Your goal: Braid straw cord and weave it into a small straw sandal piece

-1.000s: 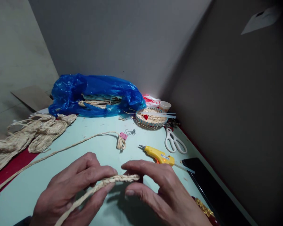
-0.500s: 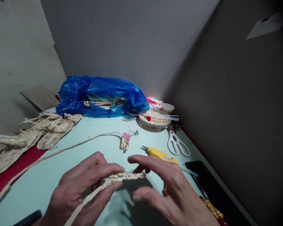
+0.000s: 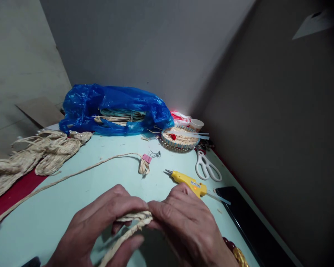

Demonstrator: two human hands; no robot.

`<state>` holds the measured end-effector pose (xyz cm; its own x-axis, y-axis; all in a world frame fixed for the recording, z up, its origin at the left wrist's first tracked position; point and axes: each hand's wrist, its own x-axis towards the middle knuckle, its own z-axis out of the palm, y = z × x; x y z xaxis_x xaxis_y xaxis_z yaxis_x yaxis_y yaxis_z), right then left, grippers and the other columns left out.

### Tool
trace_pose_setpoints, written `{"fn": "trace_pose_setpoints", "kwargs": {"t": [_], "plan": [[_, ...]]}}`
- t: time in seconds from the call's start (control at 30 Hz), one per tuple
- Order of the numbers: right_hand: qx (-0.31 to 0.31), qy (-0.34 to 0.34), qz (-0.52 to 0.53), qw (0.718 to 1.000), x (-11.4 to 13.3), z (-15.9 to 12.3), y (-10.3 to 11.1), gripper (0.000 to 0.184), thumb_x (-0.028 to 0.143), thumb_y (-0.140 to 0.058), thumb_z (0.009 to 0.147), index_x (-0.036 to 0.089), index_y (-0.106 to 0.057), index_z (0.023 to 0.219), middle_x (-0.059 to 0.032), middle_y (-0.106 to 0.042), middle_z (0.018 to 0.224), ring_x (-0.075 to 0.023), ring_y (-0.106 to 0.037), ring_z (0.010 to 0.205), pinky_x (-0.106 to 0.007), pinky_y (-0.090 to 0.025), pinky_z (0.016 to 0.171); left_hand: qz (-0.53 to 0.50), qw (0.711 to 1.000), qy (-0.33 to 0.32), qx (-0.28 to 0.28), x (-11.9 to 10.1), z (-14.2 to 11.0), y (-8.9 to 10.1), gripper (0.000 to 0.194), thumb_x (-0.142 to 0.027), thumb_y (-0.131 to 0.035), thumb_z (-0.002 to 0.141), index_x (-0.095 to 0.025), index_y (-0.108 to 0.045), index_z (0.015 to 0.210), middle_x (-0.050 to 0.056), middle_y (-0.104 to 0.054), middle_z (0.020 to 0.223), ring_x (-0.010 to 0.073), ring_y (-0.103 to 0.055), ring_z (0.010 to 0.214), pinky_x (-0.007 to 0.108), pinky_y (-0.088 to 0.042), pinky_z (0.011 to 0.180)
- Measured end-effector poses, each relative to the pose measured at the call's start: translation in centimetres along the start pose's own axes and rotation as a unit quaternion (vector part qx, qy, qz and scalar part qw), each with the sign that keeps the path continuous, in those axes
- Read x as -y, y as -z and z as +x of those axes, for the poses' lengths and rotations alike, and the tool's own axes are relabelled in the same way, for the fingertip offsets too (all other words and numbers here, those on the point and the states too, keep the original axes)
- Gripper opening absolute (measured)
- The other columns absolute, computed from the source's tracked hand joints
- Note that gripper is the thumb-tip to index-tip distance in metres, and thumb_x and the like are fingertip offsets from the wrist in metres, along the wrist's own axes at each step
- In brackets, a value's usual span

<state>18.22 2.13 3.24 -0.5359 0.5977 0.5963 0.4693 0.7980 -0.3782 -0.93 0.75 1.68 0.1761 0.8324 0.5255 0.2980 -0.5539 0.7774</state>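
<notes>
A braided straw cord, pale and folded back on itself, lies between my two hands above the table. My right hand pinches the fold of the cord, thumb and fingers closed; the part inside the grip is hidden. My left hand steadies the doubled strands with its index finger on top and other fingers behind, while its thumb sits apart below. A long tail of cord runs across the table to a pink binder clip. Just beyond my right hand rests a yellow hot glue gun, its orange light lit.
White scissors and a black phone-like slab lie to the right. Farther back are a woven basket, a paper cup and a blue plastic bag holding straw. Woven straw pieces lie at left.
My right hand has closed from an open pose onto the cord's folded end. My left thumb has dropped away from the cord. The view has shifted slightly.
</notes>
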Motion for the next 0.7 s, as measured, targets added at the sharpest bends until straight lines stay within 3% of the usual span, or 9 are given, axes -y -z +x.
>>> {"fn": "trace_pose_setpoints", "kwargs": {"t": [0.13, 0.27, 0.37, 0.57, 0.7], "plan": [[0.012, -0.029, 0.023, 0.999, 0.1, 0.2, 0.5, 0.015, 0.018, -0.054, 0.100, 0.013, -0.068, 0.103, -0.0005, -0.061, 0.068, -0.0165, -0.052, 0.063, -0.034, -0.036, 0.067, -0.019, 0.999, -0.007, 0.038, 0.2, 0.4, 0.7, 0.033, -0.016, -0.056, 0.087, -0.041, -0.063, 0.107, -0.006, -0.068, 0.079, 0.0144, -0.064, 0.069, 0.020, -0.049, 0.067], [0.023, -0.050, 0.041, 0.998, 0.2, 0.3, 0.9, 0.013, 0.015, -0.056, 0.097, 0.015, -0.068, 0.102, 0.0010, -0.061, 0.068, -0.0159, -0.051, 0.063, -0.034, -0.034, 0.068, 0.034, 0.989, -0.019, 0.144, 0.5, 1.0, 2.6, 0.036, -0.017, -0.059, 0.086, -0.040, -0.062, 0.113, -0.005, -0.073, 0.090, 0.0155, -0.068, 0.079, 0.017, -0.050, 0.077], [0.023, -0.044, 0.047, 0.998, 0.3, 0.3, 0.9, 0.015, 0.018, -0.055, 0.099, 0.016, -0.069, 0.105, 0.0007, -0.061, 0.069, -0.0160, -0.051, 0.063, -0.034, -0.034, 0.068, 0.070, 0.982, 0.002, 0.176, 0.1, 1.5, 3.4, 0.030, -0.022, -0.056, 0.092, -0.042, -0.062, 0.113, -0.007, -0.073, 0.092, 0.0124, -0.069, 0.080, 0.012, -0.047, 0.076], [0.020, -0.024, 0.042, 0.999, 0.2, 0.0, 0.1, 0.021, 0.016, -0.049, 0.099, 0.014, -0.069, 0.091, 0.0000, -0.061, 0.063, -0.0150, -0.051, 0.060, -0.034, -0.033, 0.067, 0.046, 0.991, 0.053, 0.118, -0.4, 1.2, 2.3, 0.018, -0.031, -0.056, 0.092, -0.042, -0.069, 0.091, -0.011, -0.070, 0.072, 0.0073, -0.065, 0.062, 0.009, -0.044, 0.063], [0.008, 0.001, 0.048, 0.999, 0.0, -0.2, -0.2, 0.019, 0.018, -0.051, 0.098, 0.012, -0.068, 0.091, 0.0002, -0.060, 0.060, -0.0146, -0.050, 0.057, -0.034, -0.032, 0.065, 0.023, 0.991, 0.064, 0.113, -0.2, 0.7, 1.7, 0.017, -0.029, -0.056, 0.092, -0.041, -0.069, 0.088, -0.011, -0.069, 0.072, 0.0074, -0.065, 0.063, 0.010, -0.045, 0.064]]}}
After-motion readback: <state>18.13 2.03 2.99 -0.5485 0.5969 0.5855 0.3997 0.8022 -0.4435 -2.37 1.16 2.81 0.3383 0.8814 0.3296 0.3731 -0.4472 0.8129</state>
